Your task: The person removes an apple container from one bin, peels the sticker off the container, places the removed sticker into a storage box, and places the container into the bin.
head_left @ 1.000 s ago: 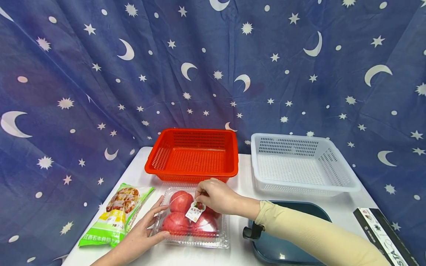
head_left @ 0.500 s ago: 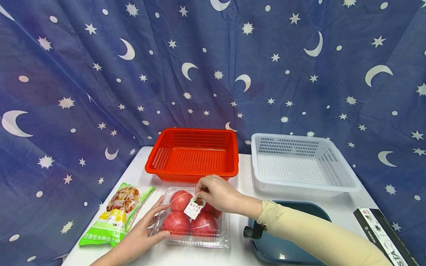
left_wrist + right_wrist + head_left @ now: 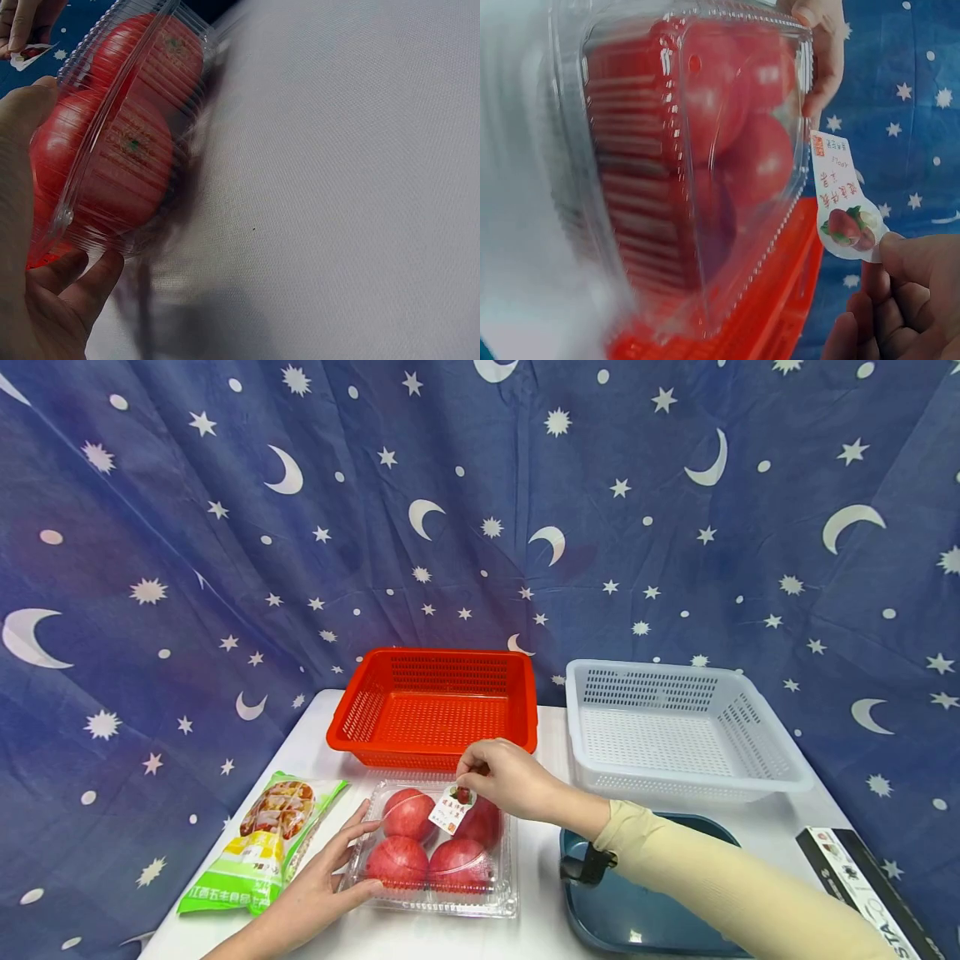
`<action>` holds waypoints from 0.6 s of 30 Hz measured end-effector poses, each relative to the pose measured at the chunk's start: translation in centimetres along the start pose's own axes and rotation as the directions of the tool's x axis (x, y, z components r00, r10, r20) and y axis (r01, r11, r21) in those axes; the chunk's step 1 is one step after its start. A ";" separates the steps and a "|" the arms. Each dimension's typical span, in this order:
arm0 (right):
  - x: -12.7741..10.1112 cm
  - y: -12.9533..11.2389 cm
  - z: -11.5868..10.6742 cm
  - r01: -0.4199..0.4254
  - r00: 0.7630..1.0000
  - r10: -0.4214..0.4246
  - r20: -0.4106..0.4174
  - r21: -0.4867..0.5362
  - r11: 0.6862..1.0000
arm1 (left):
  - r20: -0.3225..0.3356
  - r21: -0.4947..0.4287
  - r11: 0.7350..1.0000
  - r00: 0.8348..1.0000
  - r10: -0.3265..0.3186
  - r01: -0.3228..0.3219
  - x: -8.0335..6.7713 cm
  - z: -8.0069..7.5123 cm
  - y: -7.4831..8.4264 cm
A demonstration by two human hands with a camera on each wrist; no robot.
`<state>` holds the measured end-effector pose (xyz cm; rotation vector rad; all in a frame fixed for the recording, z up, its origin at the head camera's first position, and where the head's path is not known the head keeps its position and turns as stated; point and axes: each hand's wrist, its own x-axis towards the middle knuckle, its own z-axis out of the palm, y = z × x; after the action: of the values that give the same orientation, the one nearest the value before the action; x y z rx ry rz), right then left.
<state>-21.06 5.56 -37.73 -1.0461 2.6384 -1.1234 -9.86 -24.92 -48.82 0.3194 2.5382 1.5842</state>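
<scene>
A clear plastic clamshell box [image 3: 502, 902] of red apples [image 3: 459, 863] lies on the table. My left hand [image 3: 318, 881] rests against its left side, fingers fairly straight along the edge and thumb near the front corner. In the left wrist view, fingertips [image 3: 96, 283] touch the box's ribbed side. Above the lid, my right hand [image 3: 510, 781] pinches a white sticker label [image 3: 450, 808] between thumb and fingers. The right wrist view shows the label [image 3: 836, 180] with a fruit picture at its pinched end and its other end hanging beside the lid's edge.
Behind the box stands a red basket [image 3: 442, 756]; a white basket [image 3: 675, 783] is at back right. A dark blue tray [image 3: 637, 918] lies under my right forearm. A green food bag [image 3: 258, 852] is at left, a long black-and-white carton [image 3: 862, 893] at right.
My right hand has risen and moved slightly right and back, with the label lifting off the lid and the apples showing more. The left hand stays in place.
</scene>
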 end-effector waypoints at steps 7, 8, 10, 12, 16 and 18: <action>-1.1 1.3 -2.2 0.001 0.998 -0.004 -0.063 -0.053 0.999 | 0.005 -0.008 1.000 1.000 0.002 -0.002 0.1 0.0 0.1; -1.3 1.4 -2.6 -0.006 0.998 0.002 -0.066 -0.059 0.998 | 0.005 -0.008 1.000 1.000 0.004 -0.004 0.1 0.0 0.1; -1.8 1.7 -3.3 -0.022 0.998 0.019 -0.062 -0.050 0.999 | 0.005 -0.011 1.000 1.000 0.009 -0.009 0.1 0.0 0.1; -2.3 2.1 -4.1 -0.049 0.997 0.048 -0.053 -0.034 0.998 | 0.006 -0.008 1.000 1.000 0.009 -0.009 0.1 0.0 0.1; -3.3 2.7 -5.4 -0.108 0.993 0.107 -0.047 -0.007 0.994 | 0.008 -0.009 1.000 1.000 0.013 -0.013 0.1 0.0 0.1; -3.8 3.1 -5.9 -0.138 0.989 0.138 -0.052 -0.003 0.990 | 0.007 -0.013 1.000 1.000 0.011 -0.010 0.1 0.0 0.1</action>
<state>-21.80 13.06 -36.19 -0.8312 2.7079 -1.1286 -9.90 -24.86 -48.78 0.3371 2.5242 1.5990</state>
